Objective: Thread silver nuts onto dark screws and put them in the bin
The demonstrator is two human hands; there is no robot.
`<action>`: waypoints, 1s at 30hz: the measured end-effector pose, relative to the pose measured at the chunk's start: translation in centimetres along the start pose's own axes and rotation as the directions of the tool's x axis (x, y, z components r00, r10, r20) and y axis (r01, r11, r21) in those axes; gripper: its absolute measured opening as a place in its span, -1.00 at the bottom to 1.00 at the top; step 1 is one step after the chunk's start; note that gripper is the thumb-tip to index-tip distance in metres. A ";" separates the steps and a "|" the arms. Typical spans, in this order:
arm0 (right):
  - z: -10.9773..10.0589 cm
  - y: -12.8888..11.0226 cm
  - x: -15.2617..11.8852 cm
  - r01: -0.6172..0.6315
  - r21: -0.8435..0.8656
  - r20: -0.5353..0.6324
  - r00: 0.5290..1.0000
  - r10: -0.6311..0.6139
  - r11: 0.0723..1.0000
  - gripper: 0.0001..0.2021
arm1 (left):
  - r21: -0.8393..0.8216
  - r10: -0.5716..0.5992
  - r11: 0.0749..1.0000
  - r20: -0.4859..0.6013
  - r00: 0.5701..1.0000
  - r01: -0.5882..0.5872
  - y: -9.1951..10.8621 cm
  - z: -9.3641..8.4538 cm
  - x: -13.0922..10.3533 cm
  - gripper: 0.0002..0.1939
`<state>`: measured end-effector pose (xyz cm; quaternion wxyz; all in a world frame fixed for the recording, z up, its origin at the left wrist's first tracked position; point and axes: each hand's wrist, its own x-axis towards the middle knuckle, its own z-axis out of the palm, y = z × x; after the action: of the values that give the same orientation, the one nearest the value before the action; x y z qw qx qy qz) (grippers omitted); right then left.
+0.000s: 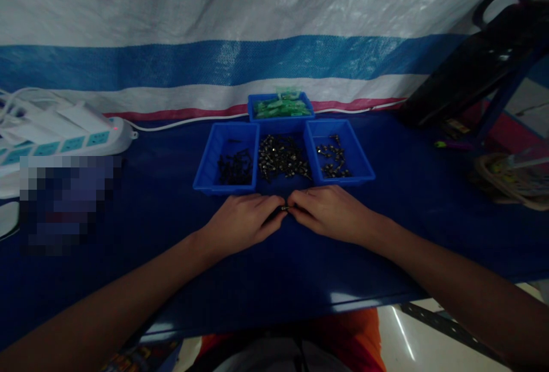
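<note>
My left hand (246, 220) and my right hand (328, 212) meet just in front of the blue bins, fingertips pinched together. Between them is a small metal piece (284, 208), like a screw or fitting, gripped from both sides; its exact kind is too small to tell. The left blue bin (206, 160) holds dark, thin screw-like pieces (235, 167). A pile of shiny metal parts (283, 158) lies between the bins. In the right blue bin (362, 160) are several small brassy metal parts (334, 158).
A smaller blue bin (251, 110) with green packets (283, 106) stands behind. At left is a white power strip (122, 135) with plugs and a cable. A black bottle (463, 69) leans at right, near a basket (506, 183). The blue table's (274, 286) front edge faces me.
</note>
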<state>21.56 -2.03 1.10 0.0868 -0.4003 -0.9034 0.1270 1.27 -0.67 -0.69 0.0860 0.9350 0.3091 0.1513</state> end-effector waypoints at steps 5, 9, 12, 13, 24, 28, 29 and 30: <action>0.0 -0.1 0.0 0.004 -0.003 -0.008 1.000 -0.004 1.000 -0.86 | 0.000 -0.002 1.000 0.000 1.000 0.002 0.0 0.0 0.0 -0.81; 0.1 -0.1 0.1 0.013 -0.011 0.003 1.000 -0.013 1.000 -0.86 | 0.015 -0.008 1.000 -0.017 1.000 0.008 0.0 0.1 0.0 -0.82; 0.2 -0.1 0.1 0.023 -0.010 0.010 1.000 -0.023 1.000 -0.87 | 0.015 0.009 1.000 -0.037 0.999 -0.008 0.0 0.1 0.0 -0.81; 0.2 -0.1 0.1 0.025 -0.012 0.012 1.000 -0.024 1.000 -0.87 | 0.013 0.015 1.000 -0.044 0.999 -0.014 0.0 0.1 0.0 -0.81; 0.1 -0.1 0.0 0.022 -0.013 0.020 1.000 -0.022 1.000 -0.87 | 0.014 0.050 0.999 -0.072 0.996 -0.049 0.0 0.1 -0.1 -0.80; 0.0 -0.1 0.1 0.015 0.001 0.014 1.000 -0.015 1.000 -0.87 | 0.019 0.046 0.999 -0.061 0.997 -0.045 0.1 0.0 -0.1 -0.82; 0.0 0.0 0.0 0.014 0.004 0.009 1.000 -0.014 1.000 -0.87 | 0.019 0.042 0.999 -0.062 0.997 -0.040 0.1 -0.1 -0.1 -0.82; -0.1 0.0 0.0 0.012 0.006 0.004 1.000 -0.012 1.000 -0.86 | 0.020 0.037 0.999 -0.063 0.997 -0.035 0.1 -0.1 -0.1 -0.83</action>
<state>21.53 -2.02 1.17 0.0868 -0.3945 -0.9055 0.1298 1.25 -0.78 -0.61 0.0647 0.9359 0.2961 0.1793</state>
